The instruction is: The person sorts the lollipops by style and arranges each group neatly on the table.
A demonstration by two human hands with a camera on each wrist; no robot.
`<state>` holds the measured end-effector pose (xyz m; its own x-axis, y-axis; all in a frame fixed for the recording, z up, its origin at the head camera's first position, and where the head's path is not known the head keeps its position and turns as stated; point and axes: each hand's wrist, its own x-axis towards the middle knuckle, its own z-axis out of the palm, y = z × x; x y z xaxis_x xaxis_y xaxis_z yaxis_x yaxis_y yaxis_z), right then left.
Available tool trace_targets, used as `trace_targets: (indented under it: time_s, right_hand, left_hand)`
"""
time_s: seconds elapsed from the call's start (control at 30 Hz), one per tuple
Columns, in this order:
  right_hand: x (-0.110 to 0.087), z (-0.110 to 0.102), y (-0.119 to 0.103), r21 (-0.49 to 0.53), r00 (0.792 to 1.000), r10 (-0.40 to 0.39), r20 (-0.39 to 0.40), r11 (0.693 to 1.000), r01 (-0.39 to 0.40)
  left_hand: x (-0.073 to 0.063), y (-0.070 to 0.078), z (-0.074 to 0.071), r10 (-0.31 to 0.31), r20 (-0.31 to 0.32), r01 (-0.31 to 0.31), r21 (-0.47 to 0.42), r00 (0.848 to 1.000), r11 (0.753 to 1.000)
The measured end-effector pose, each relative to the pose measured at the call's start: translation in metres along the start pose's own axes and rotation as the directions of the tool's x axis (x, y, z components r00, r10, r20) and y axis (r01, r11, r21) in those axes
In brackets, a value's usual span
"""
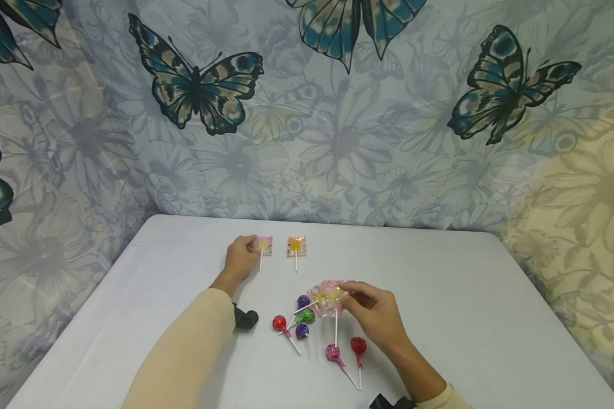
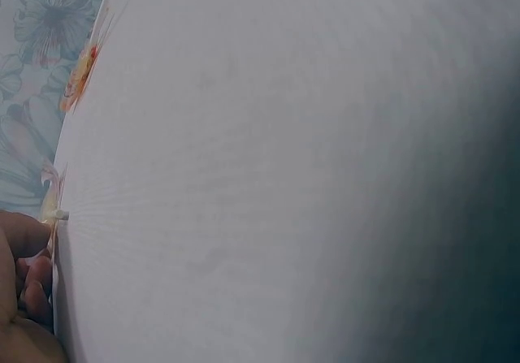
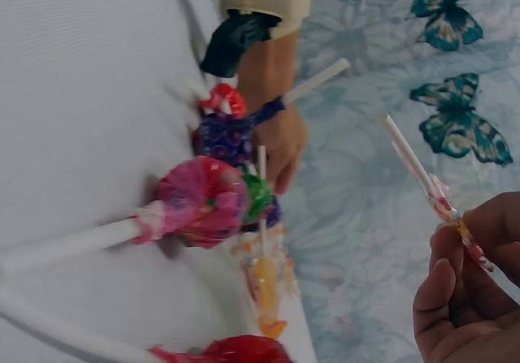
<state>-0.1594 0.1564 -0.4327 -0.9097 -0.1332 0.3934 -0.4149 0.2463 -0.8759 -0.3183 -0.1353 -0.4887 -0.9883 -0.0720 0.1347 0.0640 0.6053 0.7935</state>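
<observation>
My left hand [image 1: 240, 258] reaches to the back of the table and pinches the edge of a flat lollipop in a clear pink wrapper [image 1: 264, 246], its stick toward me. To the right of it lies a flat lollipop in an orange wrapper [image 1: 296, 246]. Nearer to me, my right hand [image 1: 381, 318] pinches another pink-wrapped flat lollipop [image 1: 332, 296] by its wrapper, stick pointing down. In the right wrist view this held lollipop [image 3: 443, 205] is raised off the table. Just left of it in the head view is an orange-tinted wrapped lollipop [image 1: 314, 293], partly hidden.
Ball lollipops lie mid-table: a red one [image 1: 279, 322], a green one [image 1: 306, 316] and purple ones [image 1: 302, 331]. Closer to me are a pink-purple one [image 1: 333, 352] and a dark red one [image 1: 359, 345]. Behind the white table [image 1: 465, 295] hangs butterfly-patterned cloth [image 1: 348, 142].
</observation>
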Motion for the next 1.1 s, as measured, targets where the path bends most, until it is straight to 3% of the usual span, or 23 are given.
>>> trace_targets:
  time_s: [0.27, 0.5, 0.67, 1.1]
  right_hand:
    - [0.015, -0.013, -0.011, -0.012, 0.998, -0.051, -0.038, 0.999, 0.050]
    - [0.038, -0.024, -0.023, -0.011, 0.997, -0.034, -0.075, 0.999, 0.033]
    - [0.057, -0.028, -0.015, 0.005, 0.996, -0.033, -0.089, 0.999, 0.034]
    - [0.097, -0.029, 0.001, -0.026, 0.992, 0.073, -0.098, 0.997, -0.076]
  left_hand:
    - [0.001, -0.002, 0.001, 0.007, -0.003, -0.007, 0.001, 1.000, 1.000]
    - [0.003, -0.004, 0.003, 0.014, -0.009, -0.014, 0.009, 1.000, 1.000]
    - [0.002, -0.004, 0.003, 0.013, -0.012, -0.013, 0.009, 1.000, 1.000]
    - [0.002, -0.002, 0.002, 0.040, -0.016, -0.040, 0.008, 0.999, 0.999]
